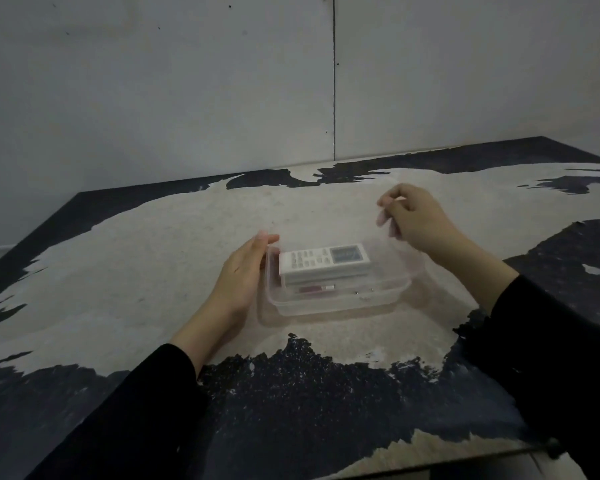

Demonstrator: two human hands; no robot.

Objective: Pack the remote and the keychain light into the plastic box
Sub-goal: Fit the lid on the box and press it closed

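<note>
The left hand rests flat and open against the plastic box. The right hand hovers, seemingly pinching a clear lid. The box looks light and slippery; brace its side walls.

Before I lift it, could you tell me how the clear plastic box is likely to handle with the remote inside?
The plastic box looks thin-walled, so it may flex if squeezed. The remote lies propped and tilted inside, so it will probably slide or rattle if the box tips. The smooth sides could be slippery; the left hand already braces one end.
</note>
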